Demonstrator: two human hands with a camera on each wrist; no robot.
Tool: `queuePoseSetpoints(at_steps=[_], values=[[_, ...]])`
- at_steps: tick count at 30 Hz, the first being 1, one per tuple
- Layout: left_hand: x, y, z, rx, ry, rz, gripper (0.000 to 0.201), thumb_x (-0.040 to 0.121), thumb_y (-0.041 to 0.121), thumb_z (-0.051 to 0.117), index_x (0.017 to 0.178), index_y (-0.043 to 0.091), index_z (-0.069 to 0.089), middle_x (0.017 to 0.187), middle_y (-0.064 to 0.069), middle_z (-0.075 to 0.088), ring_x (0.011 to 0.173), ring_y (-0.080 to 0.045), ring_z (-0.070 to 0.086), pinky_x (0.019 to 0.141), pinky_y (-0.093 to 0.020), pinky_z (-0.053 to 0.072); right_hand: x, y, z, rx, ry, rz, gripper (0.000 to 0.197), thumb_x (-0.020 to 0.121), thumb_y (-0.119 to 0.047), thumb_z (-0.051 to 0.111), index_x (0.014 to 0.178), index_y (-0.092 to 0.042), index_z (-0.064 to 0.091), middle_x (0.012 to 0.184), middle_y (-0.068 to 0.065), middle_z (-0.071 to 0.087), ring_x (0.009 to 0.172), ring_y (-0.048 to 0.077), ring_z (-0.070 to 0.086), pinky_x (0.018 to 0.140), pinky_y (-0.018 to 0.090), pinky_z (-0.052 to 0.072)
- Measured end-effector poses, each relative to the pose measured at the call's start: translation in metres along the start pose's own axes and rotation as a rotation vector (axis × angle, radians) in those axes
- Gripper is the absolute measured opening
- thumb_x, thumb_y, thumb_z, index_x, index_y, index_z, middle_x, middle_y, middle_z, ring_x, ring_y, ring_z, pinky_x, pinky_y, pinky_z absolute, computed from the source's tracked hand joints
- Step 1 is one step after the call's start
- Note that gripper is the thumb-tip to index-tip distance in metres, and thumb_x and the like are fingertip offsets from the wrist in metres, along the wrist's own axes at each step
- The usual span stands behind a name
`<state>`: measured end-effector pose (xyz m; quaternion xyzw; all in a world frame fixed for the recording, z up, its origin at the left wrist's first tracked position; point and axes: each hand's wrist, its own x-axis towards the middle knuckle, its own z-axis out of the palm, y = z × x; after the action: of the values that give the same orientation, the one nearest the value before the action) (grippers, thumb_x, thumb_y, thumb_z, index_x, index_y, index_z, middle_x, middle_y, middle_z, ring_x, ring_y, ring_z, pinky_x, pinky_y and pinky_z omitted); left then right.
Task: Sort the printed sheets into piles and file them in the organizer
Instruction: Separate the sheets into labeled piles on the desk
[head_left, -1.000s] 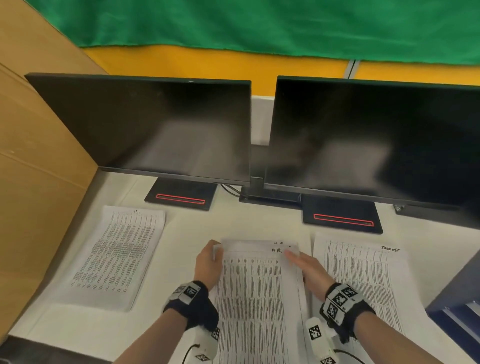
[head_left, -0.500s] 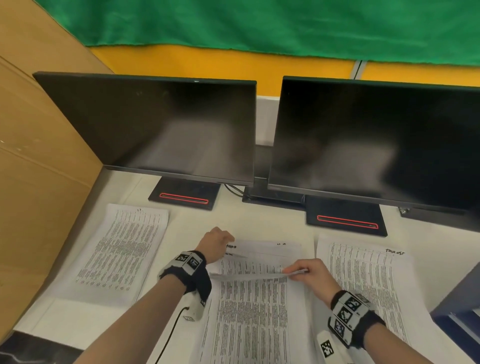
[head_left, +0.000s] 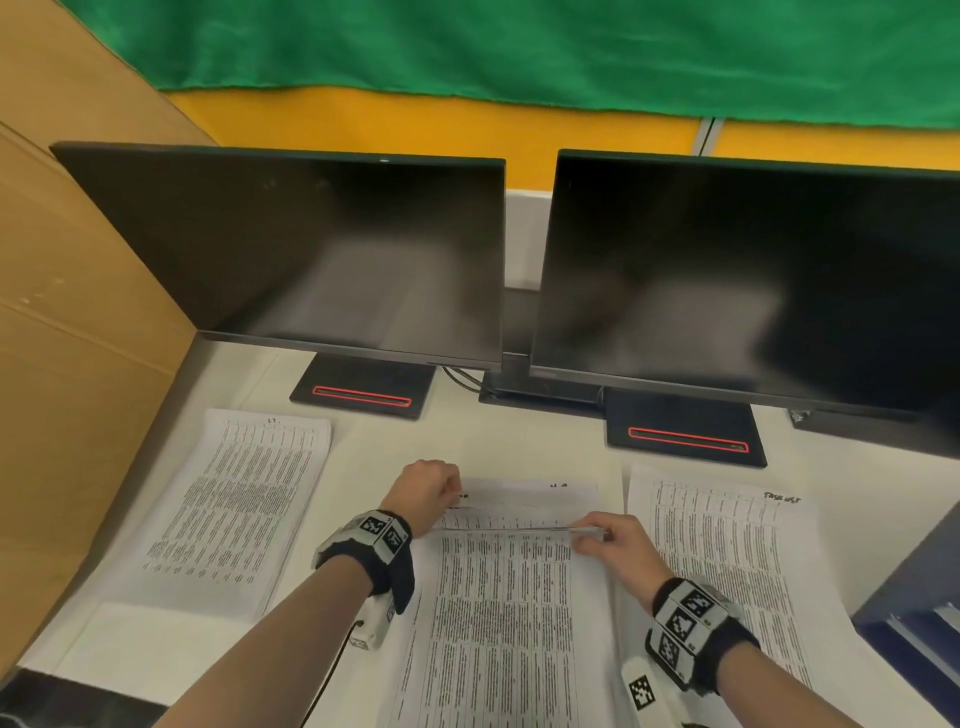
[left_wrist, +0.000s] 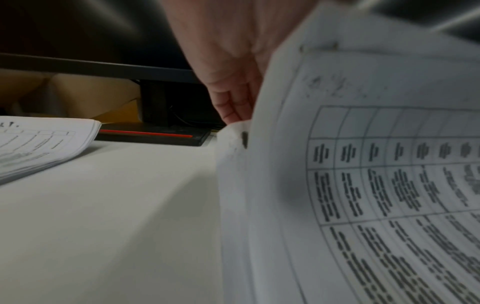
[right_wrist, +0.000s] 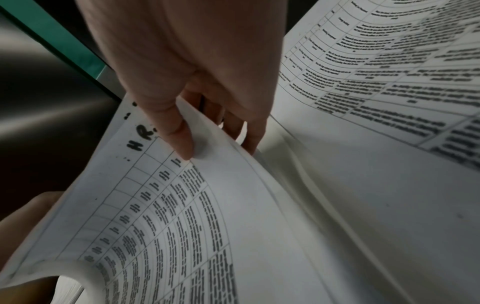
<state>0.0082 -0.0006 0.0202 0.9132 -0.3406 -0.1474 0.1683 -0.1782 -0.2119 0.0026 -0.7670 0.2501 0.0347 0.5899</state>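
Desk surface (head_left: 374, 457), white and matte, carries everything, with two dark monitors (head_left: 311, 249) standing side by side at its far edge. Three stacks of printed sheets lie in a row in front of them. The left pile (head_left: 234, 499) sits well apart from the others, angled slightly, its pages covered in a dense table of small black text with a handwritten mark at the top. The right pile (head_left: 727, 561) has the same gridded print and a handwritten label at its upper right corner. Between them lies the middle pile (head_left: 498, 623), running toward the near edge of the desk. Its top sheet (right_wrist: 182, 205) is raised at the far end and curves upward, showing thin ruled columns, blocks of black text and the handwritten letters "HR" near the upper margin. The right hand (head_left: 613, 540) pinches that sheet's upper right edge between thumb and fingers. The left hand (head_left: 426, 493) has its fingers curled at the upper left corner, holding the sheet's edge there.
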Motion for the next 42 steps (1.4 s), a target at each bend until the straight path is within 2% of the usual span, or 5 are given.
queuePoseSetpoints(at_steps=[7, 18, 23, 28, 42], values=[[-0.012, -0.012, -0.004, -0.391, -0.022, 0.025, 0.011, 0.085, 0.014, 0.063, 0.079, 0.021, 0.067, 0.084, 0.003, 0.068, 0.071, -0.009, 0.060, 0.066, -0.010, 0.044, -0.003, 0.008, 0.003, -0.043, 0.266, 0.043, 0.033, 0.081, -0.006, 0.069, 0.112, -0.007, 0.060, 0.118, 0.000, 0.037, 0.105, 0.015, 0.045, 0.093, 0.020, 0.035], [0.000, -0.007, -0.001, -0.429, -0.124, -0.209, 0.024, 0.096, 0.016, 0.038, 0.098, 0.015, 0.063, 0.088, -0.003, 0.062, 0.084, -0.022, 0.059, 0.079, -0.036, 0.051, -0.002, 0.016, -0.001, 0.012, 0.136, -0.001, 0.026, 0.075, 0.001, 0.071, 0.068, -0.023, 0.069, 0.087, 0.002, 0.070, 0.092, 0.037, 0.059, 0.087, 0.040, 0.045], [0.006, -0.005, 0.006, -0.149, -0.238, -0.217, 0.023, 0.082, 0.019, 0.060, 0.104, 0.012, 0.061, 0.114, -0.008, 0.046, 0.089, -0.024, 0.055, 0.069, -0.028, 0.046, 0.000, 0.014, 0.000, 0.021, 0.116, -0.007, 0.016, 0.078, -0.010, 0.072, 0.074, -0.026, 0.072, 0.090, 0.009, 0.071, 0.092, 0.033, 0.062, 0.089, 0.041, 0.047], [0.004, 0.000, 0.002, 0.019, -0.080, -0.018, 0.017, 0.084, 0.025, 0.062, 0.074, 0.016, 0.051, 0.085, 0.002, 0.048, 0.082, -0.020, 0.050, 0.070, -0.025, 0.036, 0.003, 0.004, -0.003, 0.135, 0.062, 0.029, 0.015, 0.083, -0.013, 0.067, 0.099, -0.014, 0.068, 0.101, 0.004, 0.072, 0.094, 0.018, 0.068, 0.088, 0.037, 0.054], [-0.007, 0.009, -0.017, 0.035, 0.251, 0.221, 0.022, 0.094, 0.023, 0.049, 0.093, 0.011, 0.068, 0.101, -0.004, 0.063, 0.094, -0.022, 0.058, 0.080, -0.034, 0.049, 0.012, 0.008, -0.001, 0.129, 0.042, 0.032, 0.016, 0.085, -0.013, 0.066, 0.100, -0.012, 0.069, 0.105, 0.001, 0.071, 0.101, 0.019, 0.064, 0.094, 0.033, 0.048]])
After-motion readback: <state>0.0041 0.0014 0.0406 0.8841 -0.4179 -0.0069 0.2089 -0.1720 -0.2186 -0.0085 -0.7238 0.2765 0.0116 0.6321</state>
